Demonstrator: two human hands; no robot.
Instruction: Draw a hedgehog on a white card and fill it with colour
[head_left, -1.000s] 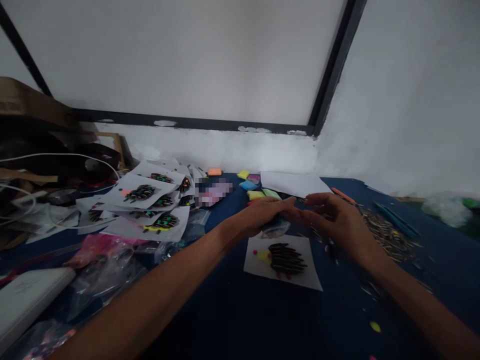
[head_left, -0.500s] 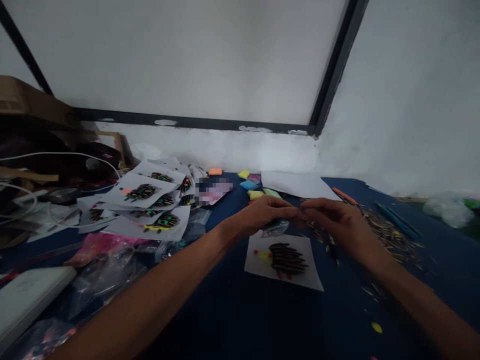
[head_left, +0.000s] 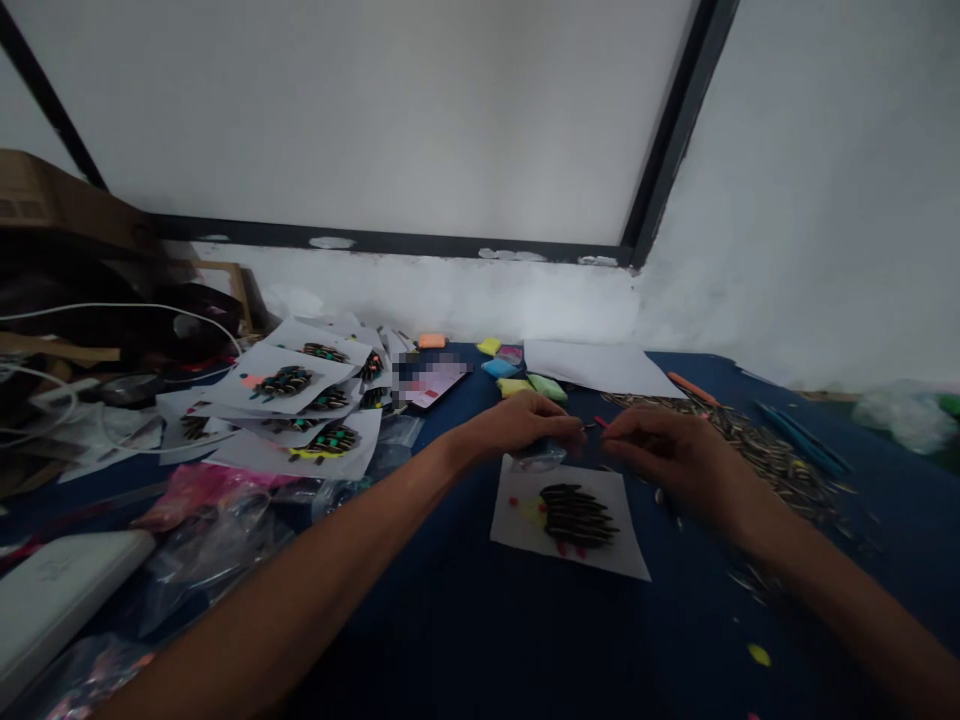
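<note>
My left hand (head_left: 525,425) is closed, with a small clear plastic packet (head_left: 541,456) held beneath its fingers. Facing it across a narrow gap, my right hand (head_left: 664,440) pinches a small red piece (head_left: 602,422), which looks like modelling clay. Just below both hands, a white paper card (head_left: 517,535) lies on the blue tabletop. It carries a hedgehog figure (head_left: 577,515) with a yellow face, red dots, red feet and a back of dark striped seeds. Between my two hands the detail is slightly blurred.
Loose striped seeds (head_left: 780,465) spread at the right, near a teal tool (head_left: 806,440) and an orange stick (head_left: 691,389). Colourful clay packets (head_left: 514,387) and a white sheet (head_left: 600,367) lie behind. Finished cards (head_left: 300,400), a phone (head_left: 439,380) and plastic bags (head_left: 217,540) are at left.
My hands have drawn apart, leaving a gap between the fingertips. A small red piece now shows at my right fingertips. The hedgehog card stays in place.
</note>
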